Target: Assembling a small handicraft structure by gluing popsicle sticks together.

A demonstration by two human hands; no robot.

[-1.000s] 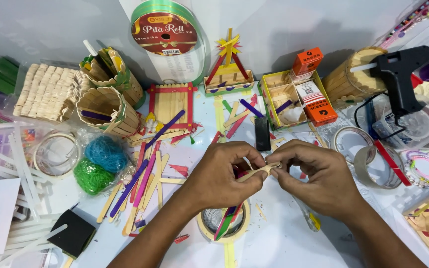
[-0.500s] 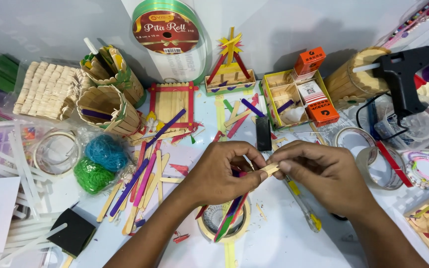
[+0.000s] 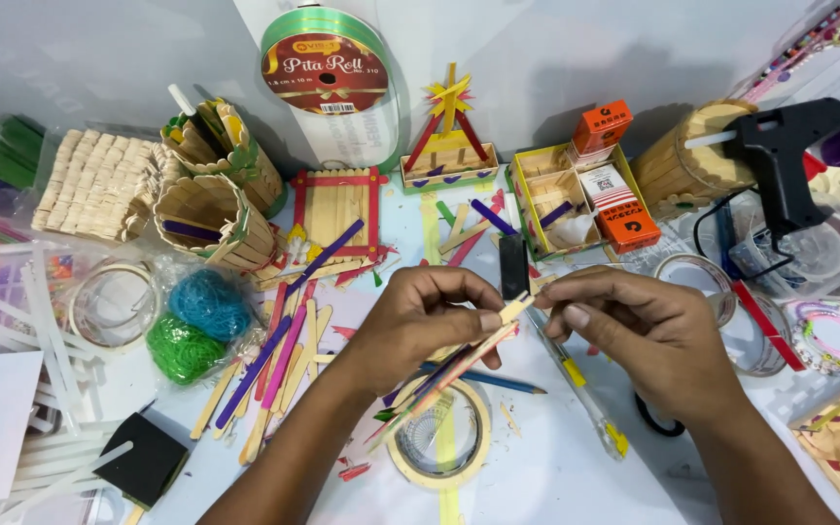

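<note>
Since a moment ago the right hand point(image 3: 648, 331) has slid out along the bundle of craft sticks point(image 3: 449, 374) — both hands pinch it above the tape roll point(image 3: 439, 437). Left hand point(image 3: 420, 326) grips the bundle; aligning seems underway — steady pinching needed.

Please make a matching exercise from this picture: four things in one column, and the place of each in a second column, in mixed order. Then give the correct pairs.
Things
1. glue gun
2. ribbon roll
3. black sponge block
4. tape ring

Places
A. on the table under the hands, below the bundle of sticks that the left hand and right hand hold
B. near edge, left side
C. far right, resting on a round holder made of sticks
D. far edge, middle, standing on its rim

Pairs: 1-C, 2-D, 3-B, 4-A
</note>
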